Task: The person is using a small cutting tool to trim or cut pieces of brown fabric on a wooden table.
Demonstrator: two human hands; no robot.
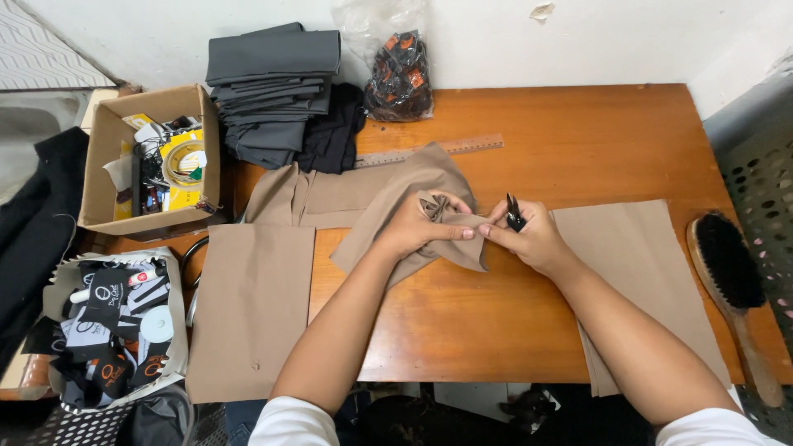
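Tan cloth (413,198) is what both hands are busy with here, sitting roughly mid-table on an orange-brown wooden table (578,132). The left hand (417,227) has its fingers curled around a bunched-up bit of that cloth, pinching a fold out toward the other hand. The right hand (529,235) is closed too, fingertips pinching the same fold right where the left fingertips meet it, and it's also got a small black tool (514,215) tucked in its grip, sticking up between the fingers. Can't really tell what kind of tool it is, too small.

More flat tan pieces around: one big panel (252,306) hanging off the near left edge of the table, and another flat stack (636,272) under the right forearm. A long ruler (446,149) lies just behind the cloth. At the back there's a pile of folded dark grey fabric (268,91) and a clear plastic bag (396,66) with dark bits inside. A wooden brush (731,281) with black bristles lies at the far right edge. Off the left side there's a cardboard box (149,157) full of odds and ends, and a lower box of black and white labels (116,322)
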